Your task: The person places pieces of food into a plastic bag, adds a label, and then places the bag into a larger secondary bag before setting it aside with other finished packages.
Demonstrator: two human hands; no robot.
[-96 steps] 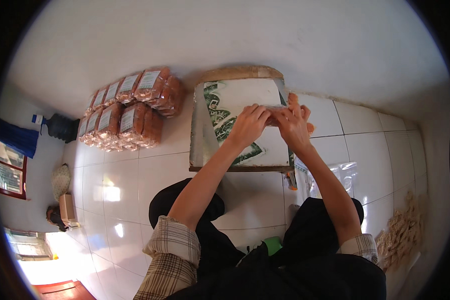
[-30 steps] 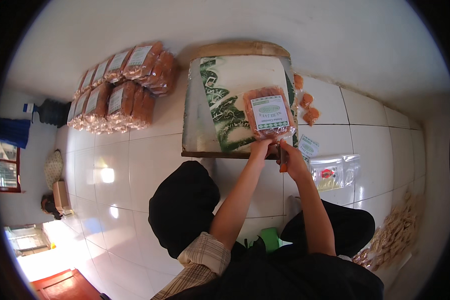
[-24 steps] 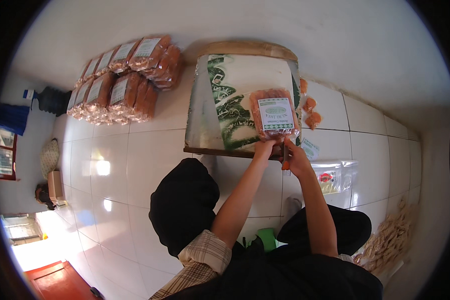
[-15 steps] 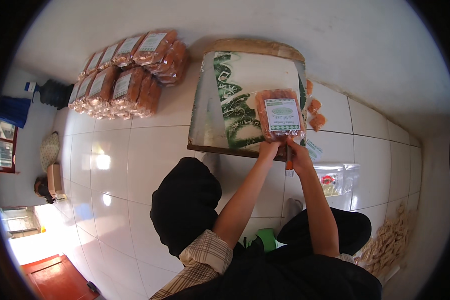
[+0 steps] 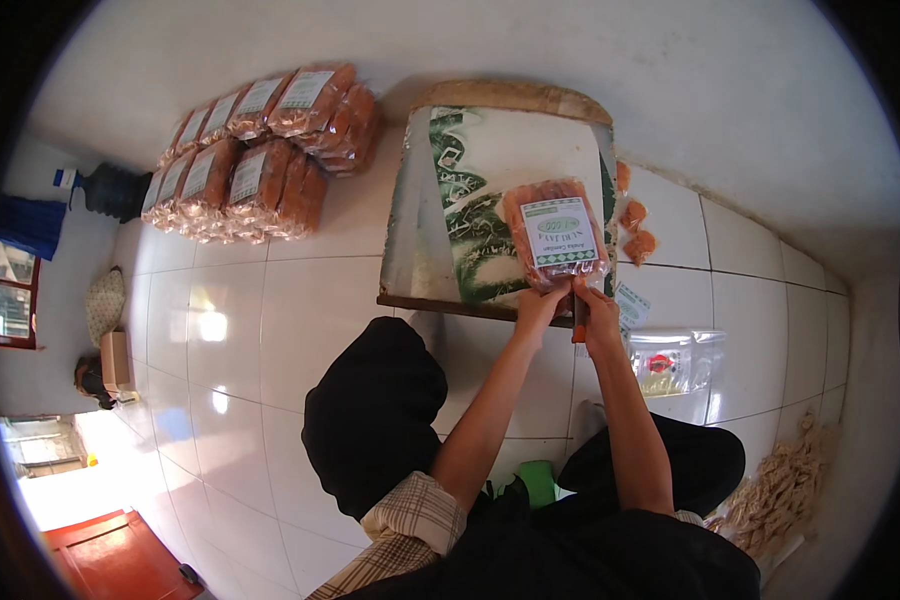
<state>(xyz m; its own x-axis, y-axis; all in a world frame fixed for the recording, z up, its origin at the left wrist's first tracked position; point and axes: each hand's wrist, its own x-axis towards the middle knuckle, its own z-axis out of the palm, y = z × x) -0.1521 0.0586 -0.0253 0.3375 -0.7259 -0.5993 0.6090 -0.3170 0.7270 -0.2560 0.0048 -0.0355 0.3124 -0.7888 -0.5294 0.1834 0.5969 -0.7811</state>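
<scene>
A clear plastic bag of orange-brown snacks (image 5: 515, 222) with a white and green label lies on the low box-like table (image 5: 545, 140), its gathered end toward me. My left hand (image 5: 538, 305) is closed on that gathered end at the table's near edge. Close beside it, my right hand (image 5: 598, 318) is closed around a slim dark tool with an orange end (image 5: 579, 330), held against the same end of the bag. My fingers hide the bag's mouth and most of the tool, so its kind does not show.
Several filled snack bags (image 5: 205, 180) are stacked at the far left. Right of the table lie small orange packets (image 5: 638, 246), a green and white label (image 5: 632, 306) and flat clear plastic bags (image 5: 675, 362). A tan, stringy heap (image 5: 778, 490) sits at the lower right.
The snack bag has turned slightly, its far end tilting left. Both hands stay at its gathered end, and the view has shifted a little.
</scene>
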